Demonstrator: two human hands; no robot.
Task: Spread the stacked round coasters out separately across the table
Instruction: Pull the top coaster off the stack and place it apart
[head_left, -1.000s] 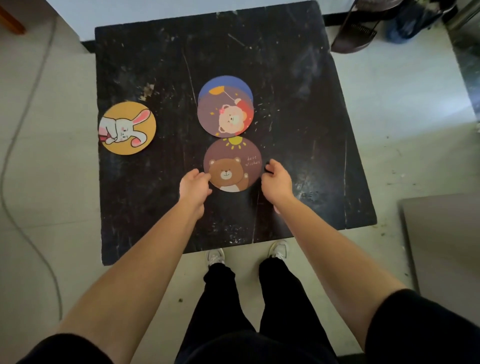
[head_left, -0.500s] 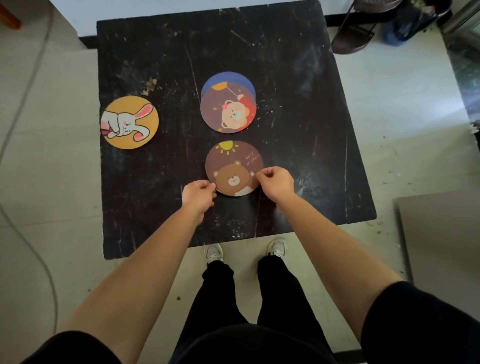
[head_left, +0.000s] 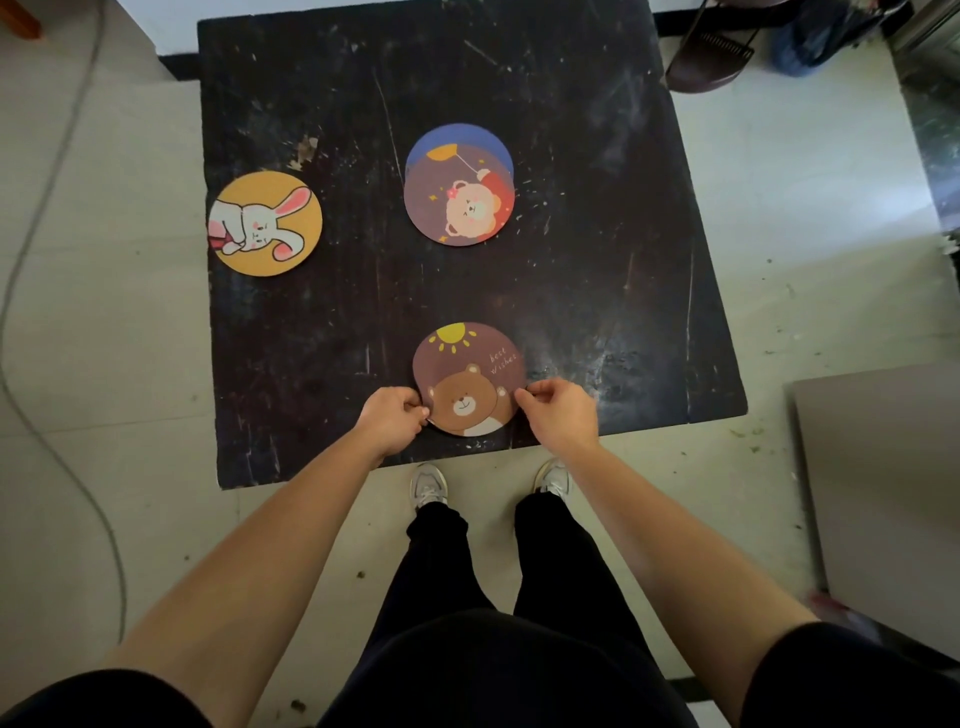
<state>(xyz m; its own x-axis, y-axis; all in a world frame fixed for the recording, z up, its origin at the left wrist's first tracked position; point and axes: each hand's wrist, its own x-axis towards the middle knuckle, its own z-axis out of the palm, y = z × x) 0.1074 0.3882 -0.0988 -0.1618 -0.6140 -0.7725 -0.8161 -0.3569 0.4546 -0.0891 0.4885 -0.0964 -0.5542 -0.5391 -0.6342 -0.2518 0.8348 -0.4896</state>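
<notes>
Both hands are down low in the frame, just below centre, working the same piece: the round brown coaster with a bear and a yellow sun (head_left: 469, 376). The left hand (head_left: 390, 418) has its fingertips pinched shut on the coaster's lower left edge; the right hand (head_left: 561, 413) is pinched on the lower right edge. So the coaster sits directly between the two hands and reaches up-frame from the fingers, close to the near edge of the scuffed black square table (head_left: 597, 260). Being round, it has no long axis to line up. Neither hand is nearer; they share it evenly. Whether it is flat on the table or lifted a touch, I cannot tell.

Now the rest of the field. Up at centre, well apart from this one, the dark brown round coaster with a pink-cheeked bear (head_left: 460, 200) lies on top of a blue round coaster (head_left: 460, 136), whose upper rim peeks out behind it. That pair is the stack left to split, I'd judge. Over at the left edge of the table, the orange round coaster with a white rabbit (head_left: 265, 223) lies alone.

No containers anywhere on the table. The lower right and upper right stretches look like the open ground for what comes next.
</notes>
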